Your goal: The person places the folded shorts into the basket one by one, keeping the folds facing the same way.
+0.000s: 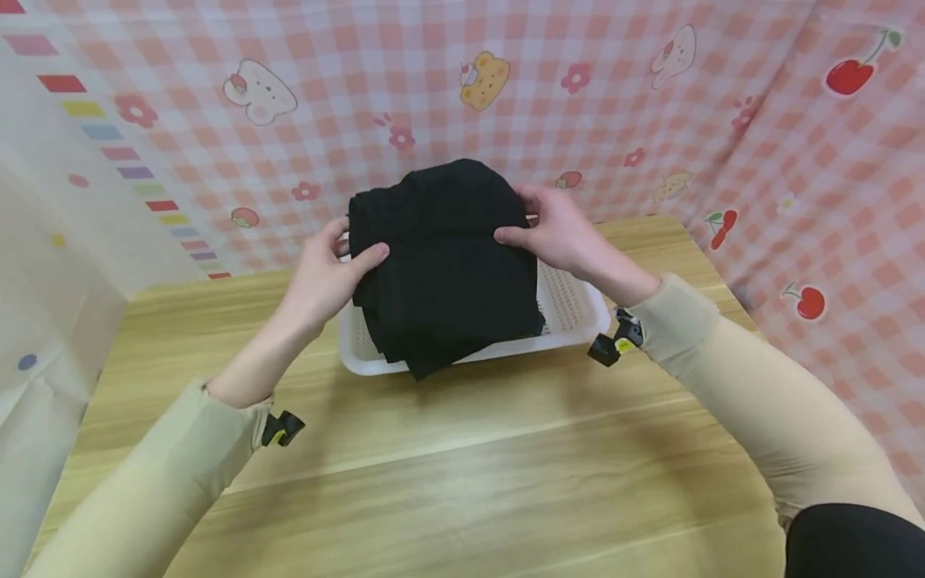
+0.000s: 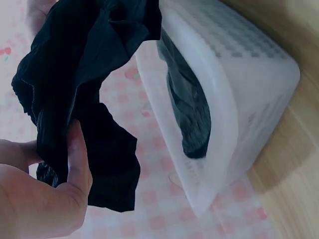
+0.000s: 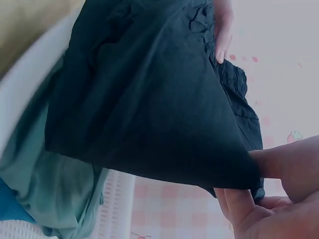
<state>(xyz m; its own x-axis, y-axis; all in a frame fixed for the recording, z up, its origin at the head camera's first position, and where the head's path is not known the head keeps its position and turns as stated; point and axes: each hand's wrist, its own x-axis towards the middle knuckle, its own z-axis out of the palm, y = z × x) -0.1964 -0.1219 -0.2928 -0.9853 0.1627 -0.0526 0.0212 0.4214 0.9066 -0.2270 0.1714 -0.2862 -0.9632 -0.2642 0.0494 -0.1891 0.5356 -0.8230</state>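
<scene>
Both hands hold up a folded black garment [image 1: 448,273], which has a gathered edge like an elastic waistband. At its left side my left hand [image 1: 321,277] pinches the cloth, thumb in front and fingers behind. My right hand [image 1: 556,233] grips the opposite side near the top in the same way. Below and behind the garment stands a white plastic basket [image 1: 578,309] with perforated walls. The wrist views show the garment above the basket's rim, its lower part hanging loose. Inside the basket lies a grey-green cloth [image 3: 72,191], with a bit of blue fabric [image 3: 12,204] beside it.
The basket stands on a wood-grain table [image 1: 462,482], close to its back edge. Behind it hangs a pink checked curtain [image 1: 347,96] with cartoon prints, which continues along the right side. A pale sheet [image 1: 50,265] covers the left. Small black devices [image 1: 282,429] sit at both wrists.
</scene>
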